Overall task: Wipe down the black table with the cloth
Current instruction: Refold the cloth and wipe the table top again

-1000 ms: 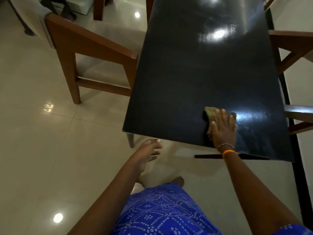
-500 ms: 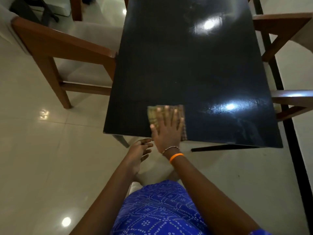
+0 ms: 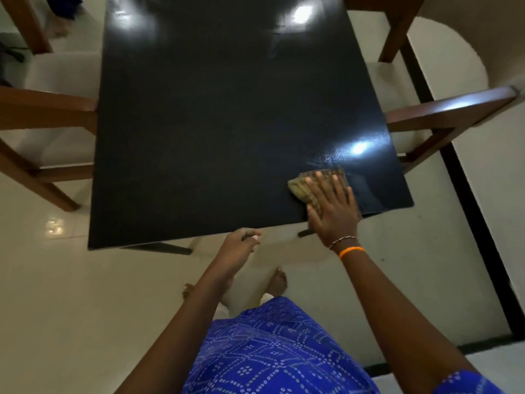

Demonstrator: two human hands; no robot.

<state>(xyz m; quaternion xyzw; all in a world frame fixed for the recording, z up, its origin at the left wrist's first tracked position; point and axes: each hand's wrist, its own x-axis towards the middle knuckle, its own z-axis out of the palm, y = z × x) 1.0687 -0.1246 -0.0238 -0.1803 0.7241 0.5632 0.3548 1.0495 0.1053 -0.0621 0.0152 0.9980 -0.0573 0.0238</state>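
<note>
Head view is showing one cloth (image 3: 301,189), olive-brown and folded, lying on the black table (image 3: 221,123) near its front right corner. The right hand (image 3: 332,206) is lying flat on top of it, fingers straight and spread, pressing the cloth against the tabletop; the heel of the palm is hanging just past the table's near edge. Two bands are sitting on that wrist: one thin beaded bracelet (image 3: 342,242) and one orange band (image 3: 351,251) just below it.

The left hand (image 3: 240,247) is hovering just in front of the table's near edge, apart from it, with its fingers loosely curled and nothing in its grasp.

One table is showing, glossy, with three bright light reflections on its surface. Two wooden chairs are standing against it, one chair on the left (image 3: 42,115) and one chair on the right (image 3: 443,115), both with pale seats. The person is wearing a blue patterned garment (image 3: 272,351), and two bare feet are showing on the pale tiled floor (image 3: 71,308) below the table edge. A black stripe (image 3: 468,200) is running along the floor on the right.
</note>
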